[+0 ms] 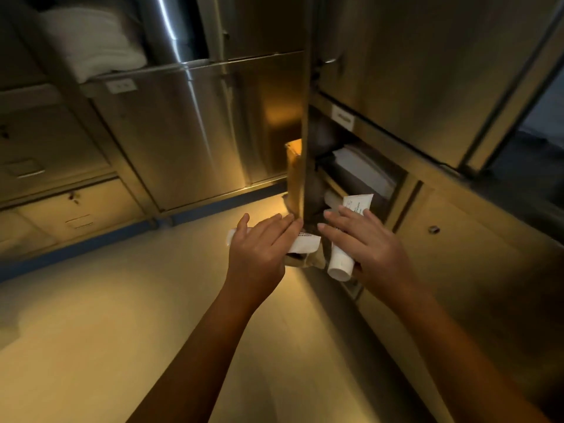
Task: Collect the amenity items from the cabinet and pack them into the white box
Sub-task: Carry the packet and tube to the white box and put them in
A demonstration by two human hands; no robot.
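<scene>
As left hand (259, 248) grips tube (306, 242), right hand (367, 247) likewise.

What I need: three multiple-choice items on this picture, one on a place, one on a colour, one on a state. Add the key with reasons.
1. Where do the folded towels lie?
A. on the floor
B. on a shelf at upper left
C. in a drawer

2. What colour are the tubes held by the left hand and right hand?
A. white
B. red
C. green

3. The left hand is:
A. empty
B. holding a tube
C. pushing a drawer

Key:
1 B: they are stacked on the high shelf.
2 A: the left tube and right tube are both white.
3 B: the left tube lies crosswise in its grasp.
</scene>
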